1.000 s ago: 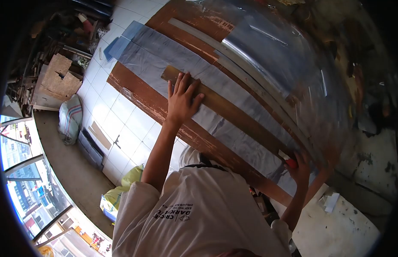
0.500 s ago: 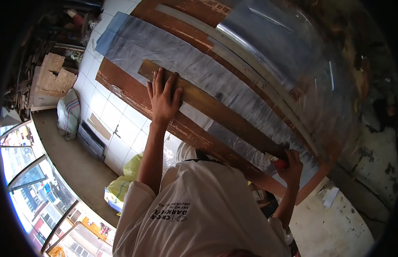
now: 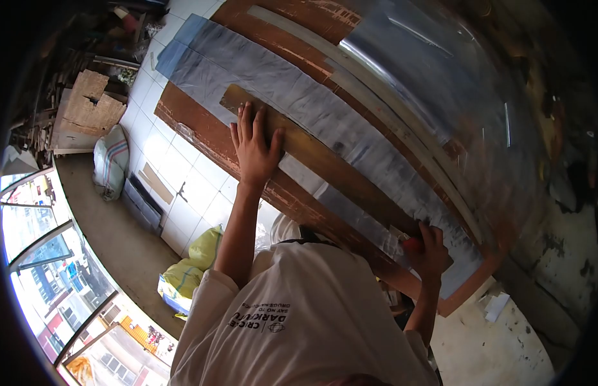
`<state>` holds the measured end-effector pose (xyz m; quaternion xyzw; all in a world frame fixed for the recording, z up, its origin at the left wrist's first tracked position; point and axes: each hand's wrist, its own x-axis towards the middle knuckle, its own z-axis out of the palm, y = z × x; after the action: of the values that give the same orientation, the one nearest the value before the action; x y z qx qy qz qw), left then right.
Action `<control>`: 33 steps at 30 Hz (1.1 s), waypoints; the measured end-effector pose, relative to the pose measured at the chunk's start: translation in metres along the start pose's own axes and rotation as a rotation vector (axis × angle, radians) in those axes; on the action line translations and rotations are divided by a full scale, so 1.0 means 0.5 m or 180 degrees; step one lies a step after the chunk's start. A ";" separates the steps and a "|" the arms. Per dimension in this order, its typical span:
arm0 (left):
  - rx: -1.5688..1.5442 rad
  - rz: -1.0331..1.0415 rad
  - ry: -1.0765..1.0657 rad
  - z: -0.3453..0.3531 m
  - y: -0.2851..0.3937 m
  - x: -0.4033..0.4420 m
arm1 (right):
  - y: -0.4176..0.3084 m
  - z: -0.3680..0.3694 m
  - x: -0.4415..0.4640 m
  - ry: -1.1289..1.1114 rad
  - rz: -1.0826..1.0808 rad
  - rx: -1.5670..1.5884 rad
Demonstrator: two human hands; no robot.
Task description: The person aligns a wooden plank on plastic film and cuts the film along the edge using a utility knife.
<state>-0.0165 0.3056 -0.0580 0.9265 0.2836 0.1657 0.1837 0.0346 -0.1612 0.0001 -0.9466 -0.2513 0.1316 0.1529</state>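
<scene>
Left hand [image 3: 257, 154]: laid on the brown straight-edged strip [image 3: 337, 170] near its far left end, fingers extended and slightly parted, palm down; it presses or rests on the strip and does not grip it. Right hand [image 3: 431, 251]: closed around the red-handled tool [image 3: 412, 245] at the near right end of the strip. A pale part of the tool shows just left of the red handle; its tip and exact contact with the surface cannot be made out.

The strip lies diagonally, from far left to near right, on top of the grey wrinkled sheet [image 3: 292, 100]. The sheet lies lengthwise on the worn brown board [image 3: 199, 119], with board surface visible along both long sides. At the sheet's far left end, a translucent blue area [image 3: 176, 55] extends beyond the board over the white tiled floor [image 3: 157, 145]. A long grey strip [image 3: 292, 27] runs along the far side of the sheet. Beyond it, at right, lies a large clear glossy film [image 3: 414, 71].

On the left, a white striped sack [image 3: 111, 164] stands near dark flat pieces [image 3: 142, 206]. A broken-edged wood panel [image 3: 90, 106] leans farther off. A yellow-green sack [image 3: 205, 248] sits near, just beside the left forearm. At near right, a small white piece [image 3: 497, 305] lies on a stained pale surface [image 3: 492, 347].
</scene>
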 end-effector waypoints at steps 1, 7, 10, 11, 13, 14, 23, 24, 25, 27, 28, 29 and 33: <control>0.0016 -0.0018 0.0020 0.002 0.000 0.000 | 0.005 0.006 -0.006 -0.0016 0.0008 0.0008; 0.0103 -0.0020 -0.0141 0.007 -0.001 0.004 | 0.003 0.017 -0.019 0.0149 -0.0098 -0.0036; 0.0110 -0.0019 -0.0171 0.005 -0.001 0.005 | 0.004 0.020 -0.021 0.0242 -0.0162 0.0015; 0.0106 -0.0017 -0.0183 0.005 -0.001 0.005 | 0.005 0.021 -0.022 0.0265 -0.0173 0.0039; 0.0132 -0.0006 -0.0189 0.005 -0.001 0.005 | 0.009 0.024 -0.024 0.0259 -0.0169 0.0034; 0.0156 0.0007 -0.0203 0.006 -0.002 0.006 | 0.010 0.026 -0.025 0.0249 -0.0157 0.0029; 0.0163 0.0001 -0.0181 0.009 -0.002 0.007 | 0.003 0.021 -0.021 0.0290 -0.0174 0.0139; 0.0165 0.0001 -0.0183 0.008 -0.002 0.007 | 0.004 0.023 -0.022 0.0289 -0.0173 0.0142; 0.0160 0.0001 -0.0187 0.008 -0.001 0.007 | 0.005 0.024 -0.023 0.0294 -0.0160 0.0158; 0.0156 0.0000 -0.0190 0.006 0.000 0.008 | 0.007 0.027 -0.025 0.0299 -0.0149 0.0175; 0.0156 -0.0003 -0.0191 0.006 0.001 0.008 | 0.006 0.029 -0.026 0.0308 -0.0123 0.0146; 0.0156 -0.0006 -0.0193 0.005 0.002 0.008 | 0.005 0.029 -0.027 0.0316 -0.0096 0.0117; 0.0221 0.0022 -0.0189 0.007 0.000 0.009 | 0.002 0.030 -0.029 0.0312 -0.0059 0.0204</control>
<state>-0.0116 0.3074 -0.0602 0.9378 0.2805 0.1288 0.1593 0.0178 -0.1662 -0.0114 -0.9442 -0.2479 0.0916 0.1966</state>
